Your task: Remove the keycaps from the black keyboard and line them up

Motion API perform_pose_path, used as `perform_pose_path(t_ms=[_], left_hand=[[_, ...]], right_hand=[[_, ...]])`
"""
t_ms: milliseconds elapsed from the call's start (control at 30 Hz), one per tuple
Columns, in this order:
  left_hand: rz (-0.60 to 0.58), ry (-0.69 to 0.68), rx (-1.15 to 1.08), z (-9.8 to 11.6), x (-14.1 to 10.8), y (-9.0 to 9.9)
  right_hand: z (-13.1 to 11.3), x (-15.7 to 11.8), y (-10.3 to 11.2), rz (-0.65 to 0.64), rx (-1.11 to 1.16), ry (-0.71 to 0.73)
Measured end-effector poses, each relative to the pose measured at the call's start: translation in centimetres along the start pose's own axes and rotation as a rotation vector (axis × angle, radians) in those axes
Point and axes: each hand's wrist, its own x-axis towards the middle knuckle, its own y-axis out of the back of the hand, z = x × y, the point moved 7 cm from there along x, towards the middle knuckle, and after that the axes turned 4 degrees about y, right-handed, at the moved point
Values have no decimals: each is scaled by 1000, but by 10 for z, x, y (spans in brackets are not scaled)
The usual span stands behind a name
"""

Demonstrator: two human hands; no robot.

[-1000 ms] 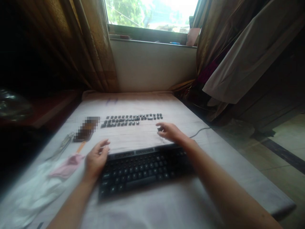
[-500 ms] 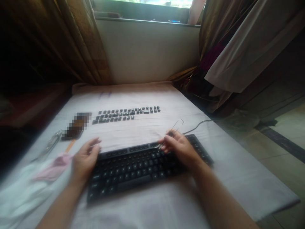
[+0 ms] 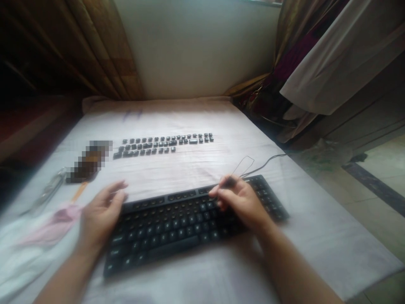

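Observation:
A black keyboard (image 3: pixel 177 228) lies at a slant on the cloth-covered table, some of its upper rows without keycaps. My left hand (image 3: pixel 103 211) rests at its left edge, fingers loosely apart and nothing in them. Over the upper right part of the keys is my right hand (image 3: pixel 237 196), its fingers pinched round a thin bent wire tool (image 3: pixel 248 162) whose loop sticks out behind the hand. Beyond the keyboard, loose black keycaps (image 3: pixel 164 144) stand in rows on the cloth.
At the left lie a pixelated dark object (image 3: pixel 90 162), a clear elongated item (image 3: pixel 52 185), a pink cloth (image 3: pixel 55 226) and a whitish cloth (image 3: pixel 19 261). A cable (image 3: pixel 268 159) runs off the table's right edge. Curtains hang at both sides.
The view has tilted down, so the window is mostly out of sight. The wire tool has turned slightly in my right hand, which stays over the keyboard.

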Motion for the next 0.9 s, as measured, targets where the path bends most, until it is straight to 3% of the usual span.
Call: perform_pose_path(t_ms=[267,433,700,900], left_hand=[[-46,57,-21,-6,0,-2],[-35,55,-30,-5,-2,-1],[-42,53,-36,-1,-2,-2],[-38,50,-35,-1,-1,-3]], right_hand=[[-6,-3,-5,-50,-69,155],[-2,-5,-10,-136,-107,120],[-7,-7,-7,-114,-124,150],[-2,-10,-15,-217,-171,84]])
